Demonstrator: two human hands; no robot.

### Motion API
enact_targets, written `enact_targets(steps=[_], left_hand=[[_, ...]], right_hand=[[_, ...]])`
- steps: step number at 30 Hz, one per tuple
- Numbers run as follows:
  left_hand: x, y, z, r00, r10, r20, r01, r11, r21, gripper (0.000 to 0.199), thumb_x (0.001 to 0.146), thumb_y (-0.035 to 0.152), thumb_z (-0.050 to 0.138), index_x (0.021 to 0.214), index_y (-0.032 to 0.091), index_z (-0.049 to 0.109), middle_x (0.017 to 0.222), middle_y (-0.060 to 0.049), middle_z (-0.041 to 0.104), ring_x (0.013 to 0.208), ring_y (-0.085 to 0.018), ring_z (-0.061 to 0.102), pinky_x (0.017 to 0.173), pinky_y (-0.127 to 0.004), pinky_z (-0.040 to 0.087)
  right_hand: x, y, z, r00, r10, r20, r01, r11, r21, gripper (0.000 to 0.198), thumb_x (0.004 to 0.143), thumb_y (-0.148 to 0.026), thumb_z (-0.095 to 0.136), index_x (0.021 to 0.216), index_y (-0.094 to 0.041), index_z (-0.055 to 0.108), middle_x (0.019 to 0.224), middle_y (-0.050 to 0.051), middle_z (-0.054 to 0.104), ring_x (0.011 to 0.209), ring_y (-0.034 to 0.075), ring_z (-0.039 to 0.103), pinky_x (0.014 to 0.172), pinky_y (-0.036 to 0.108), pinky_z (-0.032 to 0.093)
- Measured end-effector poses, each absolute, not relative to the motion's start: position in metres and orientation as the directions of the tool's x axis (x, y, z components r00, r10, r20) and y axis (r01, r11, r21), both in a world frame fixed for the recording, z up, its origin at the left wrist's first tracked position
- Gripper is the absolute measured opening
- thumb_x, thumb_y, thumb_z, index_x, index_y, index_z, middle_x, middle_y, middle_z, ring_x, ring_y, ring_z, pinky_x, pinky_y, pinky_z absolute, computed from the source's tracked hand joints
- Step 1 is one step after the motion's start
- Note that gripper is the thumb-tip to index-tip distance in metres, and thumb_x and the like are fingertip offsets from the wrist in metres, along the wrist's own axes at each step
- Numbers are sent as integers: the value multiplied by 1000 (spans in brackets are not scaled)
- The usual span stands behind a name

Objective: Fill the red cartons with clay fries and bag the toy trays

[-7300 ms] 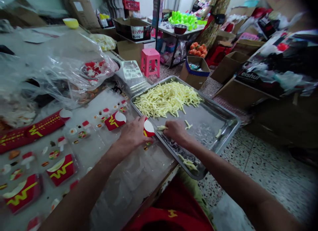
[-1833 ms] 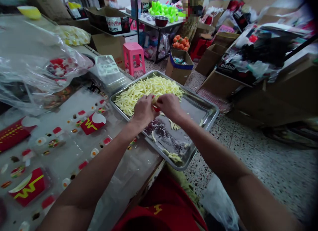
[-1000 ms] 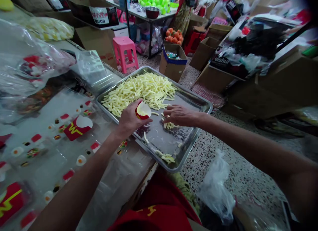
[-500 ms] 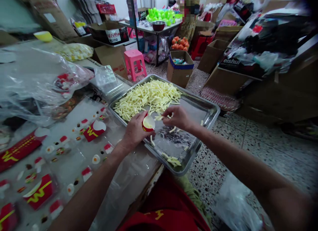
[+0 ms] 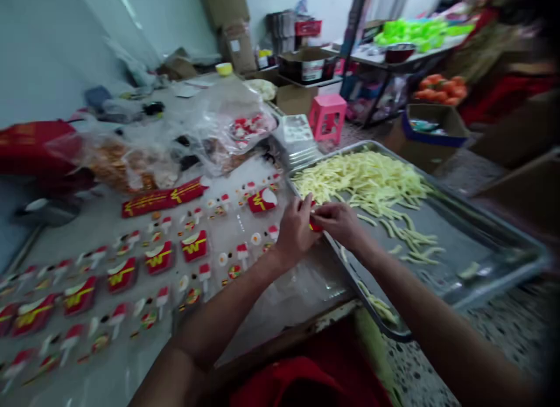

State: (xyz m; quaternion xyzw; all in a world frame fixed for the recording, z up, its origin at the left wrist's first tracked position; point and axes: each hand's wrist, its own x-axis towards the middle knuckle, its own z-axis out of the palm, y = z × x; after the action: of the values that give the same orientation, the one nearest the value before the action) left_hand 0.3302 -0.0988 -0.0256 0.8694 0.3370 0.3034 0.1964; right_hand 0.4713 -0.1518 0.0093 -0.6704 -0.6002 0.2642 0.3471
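My left hand (image 5: 298,229) is closed around a small red fry box (image 5: 314,223), at the near left rim of a metal tray (image 5: 464,229). Pinched together, the fingers of my right hand (image 5: 343,223) meet the top of that box. Whatever is between them is hidden. Behind both hands, a heap of pale yellow toy-like fries (image 5: 367,176) fills the tray's far left part, with loose ones scattered nearer. Left of my hands, a flat red fry box with a yellow zigzag (image 5: 262,201) lies on the plastic-covered table (image 5: 262,302).
Several more red boxes (image 5: 195,246) lie in rows among small food-shaped pieces. A long stack of red boxes (image 5: 164,198) and clear plastic bags (image 5: 219,112) lie farther back. Beyond the tray stand a pink stool (image 5: 328,116) and a cardboard box (image 5: 433,136).
The view has swung left, showing more of the table. My right hand has moved from above the tray's fries to the box in my left hand.
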Motion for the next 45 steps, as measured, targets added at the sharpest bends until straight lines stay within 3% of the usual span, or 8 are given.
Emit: enact_targets(steps=[4, 8, 13, 17, 26, 30, 37, 45], left_hand=[[268, -90, -34, 472, 766, 436, 485, -639, 597, 83, 67, 24, 87, 141, 20, 51, 116, -9, 53, 105, -26, 59, 96, -40, 54], [214, -77, -37, 265, 849, 457, 532, -524, 665, 86, 65, 28, 90, 141, 25, 51, 118, -8, 52, 109, -26, 59, 100, -42, 53], [171, -60, -33, 165, 875, 455, 535, -467, 704, 82, 67, 25, 88, 141, 26, 52, 118, -8, 53, 112, -26, 60, 103, -41, 52], [156, -57, -37, 138, 897, 420, 546, -422, 723, 78, 69, 29, 87, 140, 25, 55, 119, -8, 53, 113, -26, 60, 103, -42, 52], [98, -9, -13, 293, 939, 179, 472, -306, 827, 84, 65, 38, 89, 140, 21, 56, 131, -13, 59, 118, -26, 61, 97, -41, 54], [53, 2, -2, 164, 947, 277, 669, -313, 674, 71, 70, 44, 86, 132, 21, 62, 127, -12, 64, 117, -27, 63, 101, -46, 52], [78, -23, -48, 491, 831, 260, 666, -551, 503, 68, 73, 43, 85, 133, 22, 61, 131, -12, 65, 125, -30, 59, 109, -50, 46], [91, -20, -51, 476, 847, 236, 725, -530, 440, 46, 75, 15, 81, 119, 22, 69, 118, -11, 69, 114, -29, 63, 101, -47, 51]], right_hand=[[424, -115, 0, 86, 995, -58, 616, -99, -782, 29, 76, -42, 69, 65, -17, 74, 53, -2, 54, 54, 11, 45, 52, 26, 27], [371, -88, -2, 189, 981, 34, 510, -69, -857, 33, 66, -48, 83, 78, -18, 80, 61, -1, 61, 56, 12, 48, 54, 26, 33], [329, -75, 2, 62, 974, 220, 628, 133, -767, 18, 86, -32, 69, 86, -21, 82, 93, 8, 66, 85, 19, 61, 78, 32, 47], [316, -80, -5, -119, 980, 162, 593, 201, -780, 27, 94, -39, 60, 102, -23, 80, 118, 13, 65, 109, 24, 62, 93, 37, 48], [328, -13, -17, -211, 971, -113, 337, -36, -941, 34, 82, -32, 68, 109, -12, 75, 66, 1, 67, 58, 13, 59, 57, 24, 47], [330, 20, -12, -356, 929, -105, 594, 138, -793, 23, 80, -22, 70, 100, -15, 79, 69, 0, 70, 59, 12, 58, 57, 23, 43], [302, 18, -21, -556, 822, -126, 775, 458, -436, 24, 92, -18, 63, 107, -24, 80, 104, 9, 71, 89, 18, 65, 81, 27, 45], [296, -3, -38, -501, 864, -54, 848, 478, -228, 35, 100, -29, 52, 129, -33, 71, 103, 11, 62, 95, 23, 61, 81, 32, 41]])
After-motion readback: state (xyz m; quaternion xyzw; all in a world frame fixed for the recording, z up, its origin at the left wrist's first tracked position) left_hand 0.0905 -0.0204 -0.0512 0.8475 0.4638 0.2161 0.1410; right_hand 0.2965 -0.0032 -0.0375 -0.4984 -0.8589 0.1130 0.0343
